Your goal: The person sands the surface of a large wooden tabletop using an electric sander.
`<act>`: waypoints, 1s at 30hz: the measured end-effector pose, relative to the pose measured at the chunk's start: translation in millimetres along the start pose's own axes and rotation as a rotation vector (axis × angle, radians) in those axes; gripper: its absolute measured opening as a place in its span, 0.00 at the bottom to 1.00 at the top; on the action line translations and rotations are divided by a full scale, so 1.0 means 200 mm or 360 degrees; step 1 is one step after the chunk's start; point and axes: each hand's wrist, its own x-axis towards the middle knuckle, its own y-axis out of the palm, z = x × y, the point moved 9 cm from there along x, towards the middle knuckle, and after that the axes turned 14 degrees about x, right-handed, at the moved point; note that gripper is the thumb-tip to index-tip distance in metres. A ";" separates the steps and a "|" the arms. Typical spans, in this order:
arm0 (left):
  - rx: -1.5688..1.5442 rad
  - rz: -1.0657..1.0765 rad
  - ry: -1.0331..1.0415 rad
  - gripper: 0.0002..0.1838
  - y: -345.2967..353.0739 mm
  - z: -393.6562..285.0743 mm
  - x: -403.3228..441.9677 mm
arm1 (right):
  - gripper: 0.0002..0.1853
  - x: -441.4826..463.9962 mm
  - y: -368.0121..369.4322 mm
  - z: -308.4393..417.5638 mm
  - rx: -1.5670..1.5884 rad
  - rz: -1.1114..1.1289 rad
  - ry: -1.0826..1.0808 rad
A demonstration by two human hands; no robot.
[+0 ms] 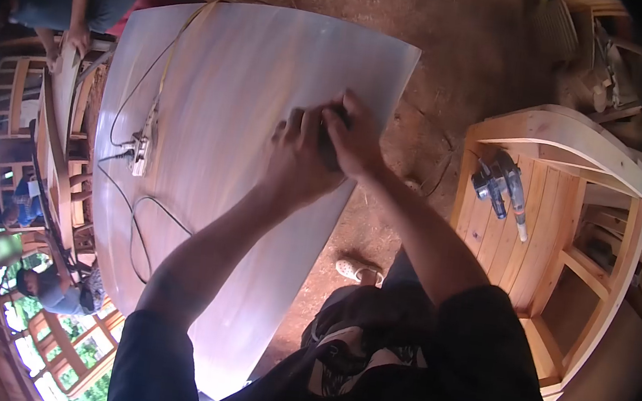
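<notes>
Panel (230, 95) bears power strip (140, 155); left hand (302, 155) and right hand (357, 137) clasp dark object (329, 143).

Streaked grey-brown panel (228, 111); white power strip (140, 156).

The broad panel (252, 113) looks like smooth wood, streaked and glossy; the cabinet frame (596, 145) is pale wood, fairly matt; the earthen floor (462, 74) looks rough and matt.
</notes>
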 end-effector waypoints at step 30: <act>0.0125 -0.0061 -0.0114 0.35 0.17 0.48 0.88 | 0.16 1.07 0.00 -0.16 -0.0131 0.0037 -0.0401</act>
